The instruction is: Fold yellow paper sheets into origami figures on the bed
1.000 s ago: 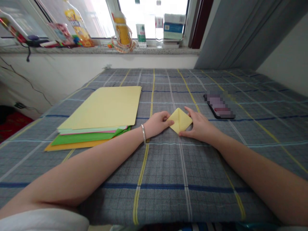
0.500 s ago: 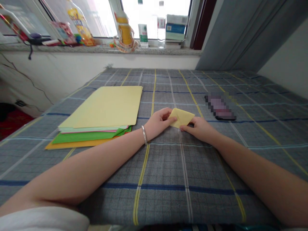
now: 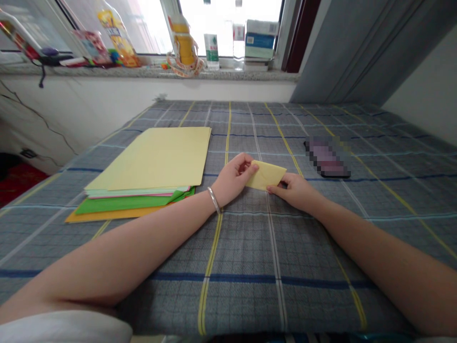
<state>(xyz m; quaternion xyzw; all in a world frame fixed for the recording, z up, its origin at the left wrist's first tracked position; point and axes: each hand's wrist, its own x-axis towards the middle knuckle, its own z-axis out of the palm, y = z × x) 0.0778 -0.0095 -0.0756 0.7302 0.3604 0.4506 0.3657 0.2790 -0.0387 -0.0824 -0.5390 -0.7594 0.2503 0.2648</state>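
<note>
Folded yellow paper (image 3: 266,175) narrowed, held between fingers (image 3: 249,167).

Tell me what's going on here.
A person is handling a folded piece of yellow paper with the left hand and right hand, over a grey checked cover. A stack of coloured paper sheets lies beside the left hand, and a blurred-out phone lies beyond the right hand.

- yellow paper (image 3: 265,175): was diamond, now long & flat, approx. rectangular; prob. folded, crease hard to see
- L hand (image 3: 233,179): now more upright, fingers curled at paper's L end
- R hand (image 3: 294,191): fingers now gathered at R end, no longer spread
</note>
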